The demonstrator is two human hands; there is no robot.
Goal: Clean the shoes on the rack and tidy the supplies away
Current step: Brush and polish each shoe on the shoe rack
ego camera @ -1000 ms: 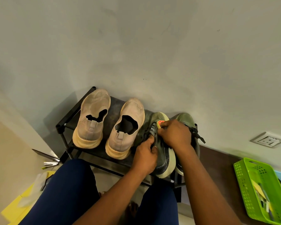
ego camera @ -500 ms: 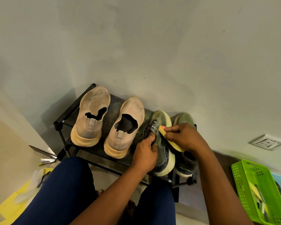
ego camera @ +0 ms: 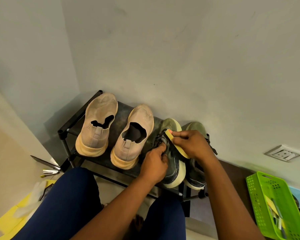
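**Brush on the green shoe, much of the pair hidden**

On the black shoe rack against the wall, the left hand gripped the laces and tongue of the green shoe, which sat right of the two beige slip-ons. The right hand pinched a yellow brush laid along that shoe's inner side; its bristles could not be seen. The right wrist covered most of the second green shoe at the rack's right end. Right of the rack, a green basket ran off the frame, its contents indistinct. Left of the rack lay yellow cloths, partly behind a knee.
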